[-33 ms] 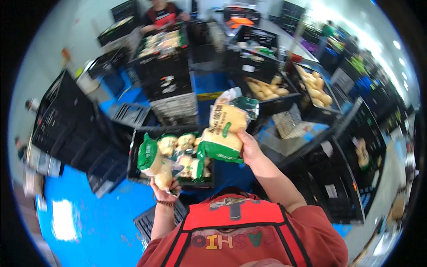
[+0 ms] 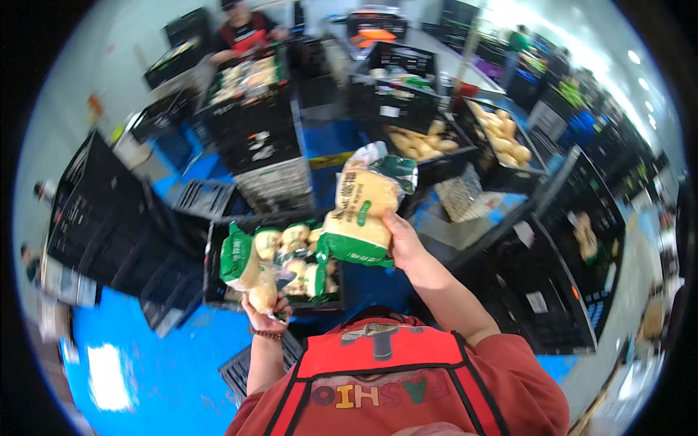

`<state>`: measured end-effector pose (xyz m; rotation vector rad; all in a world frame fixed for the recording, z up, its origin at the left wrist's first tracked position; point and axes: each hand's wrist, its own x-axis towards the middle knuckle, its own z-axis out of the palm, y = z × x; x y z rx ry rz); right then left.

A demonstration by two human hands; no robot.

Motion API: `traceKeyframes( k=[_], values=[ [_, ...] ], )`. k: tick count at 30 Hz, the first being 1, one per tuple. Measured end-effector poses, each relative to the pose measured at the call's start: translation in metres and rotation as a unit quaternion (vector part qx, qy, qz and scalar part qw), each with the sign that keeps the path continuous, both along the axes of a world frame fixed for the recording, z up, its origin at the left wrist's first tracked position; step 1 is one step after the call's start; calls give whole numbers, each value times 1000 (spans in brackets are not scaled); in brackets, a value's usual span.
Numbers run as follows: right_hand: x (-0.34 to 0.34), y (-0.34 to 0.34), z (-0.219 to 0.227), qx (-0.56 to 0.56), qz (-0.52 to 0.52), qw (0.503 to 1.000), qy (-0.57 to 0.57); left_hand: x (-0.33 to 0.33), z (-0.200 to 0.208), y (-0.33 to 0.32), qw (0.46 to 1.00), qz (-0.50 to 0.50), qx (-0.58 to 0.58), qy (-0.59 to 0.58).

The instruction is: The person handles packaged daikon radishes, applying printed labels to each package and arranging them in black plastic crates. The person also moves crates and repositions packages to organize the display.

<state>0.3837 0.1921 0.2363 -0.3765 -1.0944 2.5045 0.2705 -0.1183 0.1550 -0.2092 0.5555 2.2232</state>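
My right hand (image 2: 406, 245) grips the side of a large plastic bag of pale yellow produce (image 2: 363, 200), green along its bottom. It is held up in front of me, at the right side of a black crate (image 2: 320, 304). My left hand (image 2: 269, 312) is closed on a second, smaller-looking bag of pale yellow produce (image 2: 262, 291) with green plastic (image 2: 236, 256), over the crate's left part. More green-and-clear bags of round pale produce (image 2: 294, 236) lie in the crate under my hands. The exact kind of produce cannot be made out.
Tall stacks of black crates stand at left (image 2: 120, 225) and right (image 2: 523, 283). Ahead are stacked crates of packed goods (image 2: 247, 76) and a crate of loose pale tubers (image 2: 502, 134). A person (image 2: 247, 33) stands behind. The floor is blue (image 2: 167, 341).
The surroundings have shifted slightly left in view, as my head has turned a little. Both hands keep hold of their bags and have barely moved.
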Motion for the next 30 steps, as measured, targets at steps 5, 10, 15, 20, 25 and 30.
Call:
traceKeyframes(
  k=[5,10,15,20,25,30],
  values=[
    [78,15,63,62,-166,983,47,-8,10,77,993,-118,5,-20],
    [193,29,138,268,-374,888,-2,15,28,146,978,-195,-72,16],
    [319,81,236,349,-535,758,-132,15,16,166,951,-291,-61,90],
    [403,172,278,489,-421,691,-325,19,32,180,958,-261,-97,75],
    [449,289,224,537,-217,650,-492,41,67,207,974,-146,-129,118],
    [458,349,188,517,3,540,-664,62,108,235,961,-148,-153,176]
  ],
)
